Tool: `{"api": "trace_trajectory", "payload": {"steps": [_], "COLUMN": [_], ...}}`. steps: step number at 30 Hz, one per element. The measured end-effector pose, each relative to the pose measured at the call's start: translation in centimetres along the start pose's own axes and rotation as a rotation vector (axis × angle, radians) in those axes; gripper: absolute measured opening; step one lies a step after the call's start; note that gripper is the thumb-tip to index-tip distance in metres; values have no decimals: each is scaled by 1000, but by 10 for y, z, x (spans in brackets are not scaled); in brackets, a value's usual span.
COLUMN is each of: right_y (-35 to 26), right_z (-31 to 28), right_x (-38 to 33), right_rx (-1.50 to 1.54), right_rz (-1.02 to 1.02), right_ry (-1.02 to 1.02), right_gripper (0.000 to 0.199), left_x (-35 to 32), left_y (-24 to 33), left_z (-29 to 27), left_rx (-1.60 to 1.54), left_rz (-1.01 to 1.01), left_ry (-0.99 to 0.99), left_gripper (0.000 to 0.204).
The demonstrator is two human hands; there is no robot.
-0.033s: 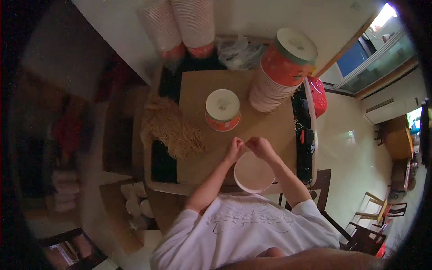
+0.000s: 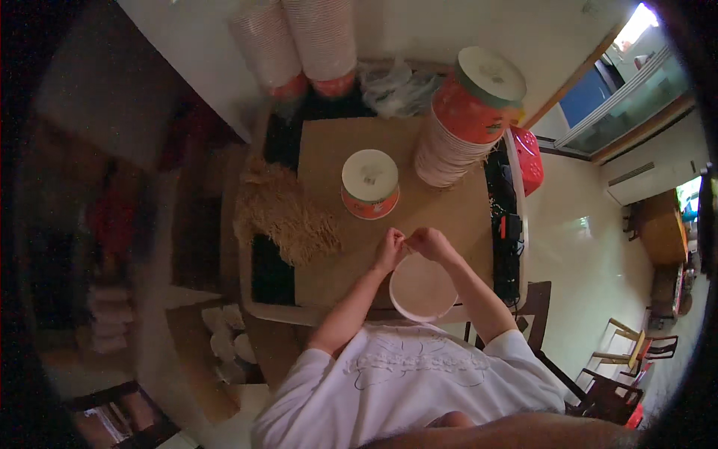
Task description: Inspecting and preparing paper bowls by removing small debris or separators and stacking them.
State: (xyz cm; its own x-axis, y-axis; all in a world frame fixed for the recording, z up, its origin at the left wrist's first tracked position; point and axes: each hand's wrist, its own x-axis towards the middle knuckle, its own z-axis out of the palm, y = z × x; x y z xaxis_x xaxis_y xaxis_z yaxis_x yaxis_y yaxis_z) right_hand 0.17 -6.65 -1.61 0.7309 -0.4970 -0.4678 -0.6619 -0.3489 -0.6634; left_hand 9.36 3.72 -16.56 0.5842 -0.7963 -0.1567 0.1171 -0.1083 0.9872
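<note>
My left hand (image 2: 390, 251) and my right hand (image 2: 431, 245) meet fingertip to fingertip over the table. Both are closed in a pinch; whatever lies between the fingers is too small to make out. Just below them, at the table's near edge, a round white paper tub (image 2: 423, 288) faces up with its inside showing. Beyond my hands, an orange tub (image 2: 370, 202) stands with its pale, green-edged disc end up. Left of it lies a loose bundle of tan, stringy strands (image 2: 284, 213).
A brown cardboard sheet (image 2: 351, 277) covers much of the table. A leaning stack of tubs (image 2: 452, 146) stands at the far right, beside a red container (image 2: 526, 161). Behind are a crumpled clear bag (image 2: 396, 90) and tall nested stacks (image 2: 321, 37). An open box (image 2: 198, 359) sits lower left.
</note>
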Motion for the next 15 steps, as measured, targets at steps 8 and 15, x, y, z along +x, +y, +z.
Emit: {"api": "trace_trajectory", "payload": {"steps": [8,15], "right_y": [49,41], "right_z": [25,23], "right_x": [27,16], "right_rx": [262,716], "right_rz": [-121,-175], "right_ry": [7,20], "right_gripper": [17,1], "left_x": [-12,-16], "left_y": [39,60], "left_z": [9,3], "left_rx": [239,-119], "left_rz": [94,-218], "left_ry": [119,-153], "left_gripper": [13,13]}}
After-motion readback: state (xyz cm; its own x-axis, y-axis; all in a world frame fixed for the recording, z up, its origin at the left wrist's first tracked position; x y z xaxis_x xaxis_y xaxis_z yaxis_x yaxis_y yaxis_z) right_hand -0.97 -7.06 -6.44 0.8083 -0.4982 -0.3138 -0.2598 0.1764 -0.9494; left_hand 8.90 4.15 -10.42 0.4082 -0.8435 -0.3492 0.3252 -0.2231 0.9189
